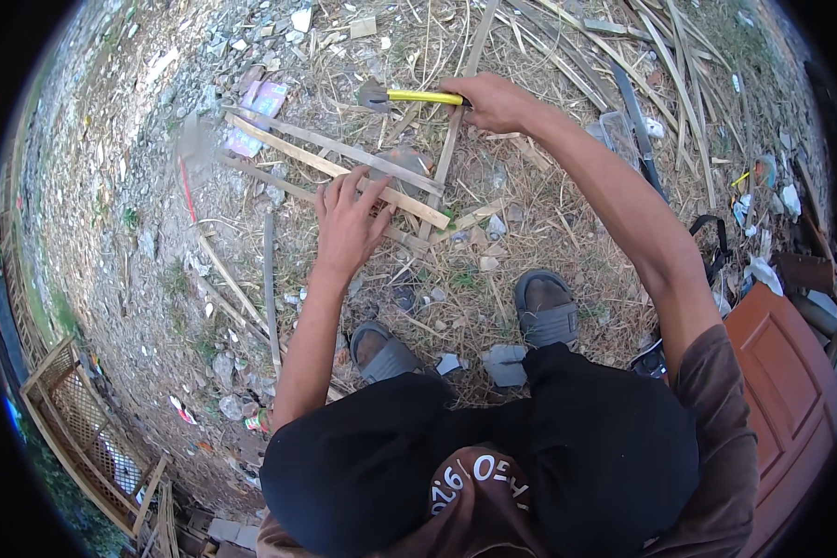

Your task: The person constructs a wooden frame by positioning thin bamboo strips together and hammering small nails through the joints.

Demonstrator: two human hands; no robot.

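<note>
My right hand [498, 102] is wrapped round the end of a hammer [423, 96] with a yellow handle; its dark head points left above the ground. Under the fingers of my left hand [352, 214] lies a pale wooden slat [288, 149], gripped near its middle. A greyer slat [363, 155] runs beside it on the far side, and another slat [274, 179] passes partly hidden beneath my hand. Their right ends meet a long crosswise slat [449, 144], which passes below my right hand. What joins them, if anything, cannot be made out.
A purple printed packet [255, 116] lies by the slats' left ends. A handsaw [634, 121] and a clear plastic box [617, 135] are at the right. Loose strips [688, 74] lie far right, a reddish-brown panelled door [781, 363] near right, a wooden lattice frame [88, 432] near left.
</note>
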